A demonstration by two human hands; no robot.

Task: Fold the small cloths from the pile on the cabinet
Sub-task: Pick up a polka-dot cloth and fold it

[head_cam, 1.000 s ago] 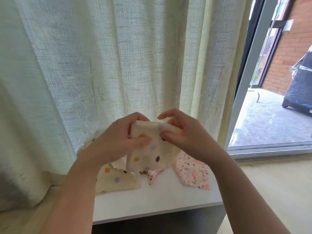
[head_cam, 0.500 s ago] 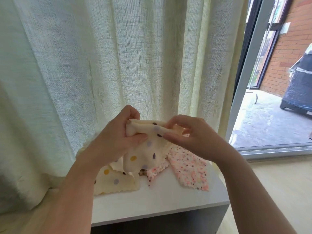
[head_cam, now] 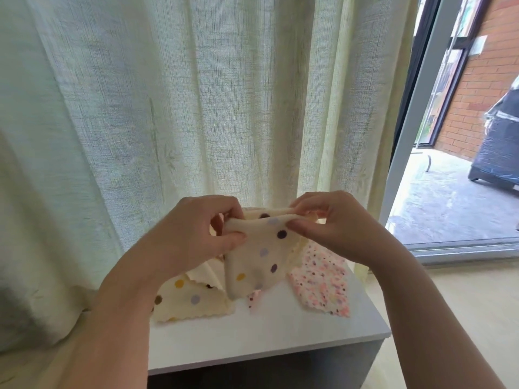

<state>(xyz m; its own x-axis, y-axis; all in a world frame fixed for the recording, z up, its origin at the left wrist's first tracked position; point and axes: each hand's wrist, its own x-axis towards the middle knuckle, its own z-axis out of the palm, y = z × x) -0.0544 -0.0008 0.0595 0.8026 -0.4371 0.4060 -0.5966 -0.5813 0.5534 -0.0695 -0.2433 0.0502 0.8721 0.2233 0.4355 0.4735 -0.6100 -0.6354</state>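
Note:
A cream cloth with coloured dots (head_cam: pixel 259 256) hangs doubled over above the white cabinet top (head_cam: pixel 269 338). My left hand (head_cam: pixel 196 234) pinches its upper left corner between thumb and fingers. At the upper right corner, my right hand (head_cam: pixel 334 223) pinches the folded edge. Below, a second cream dotted cloth (head_cam: pixel 191 301) lies on the cabinet at the left, with its far part hidden behind my left wrist. A pink speckled cloth (head_cam: pixel 323 282) lies at the right, and a small pink speckled piece (head_cam: pixel 252 297) shows under the held cloth.
A pale sheer curtain (head_cam: pixel 196 108) hangs right behind the cabinet. To the right stand a white door frame (head_cam: pixel 412 122) and an open glass door onto a concrete patio. The cabinet's front edge and right corner are near, with light flooring (head_cam: pixel 463 318) beyond.
Both hands have shifted along the cloth's top edge and spread it wider. The cloth now hangs flatter and lower between them.

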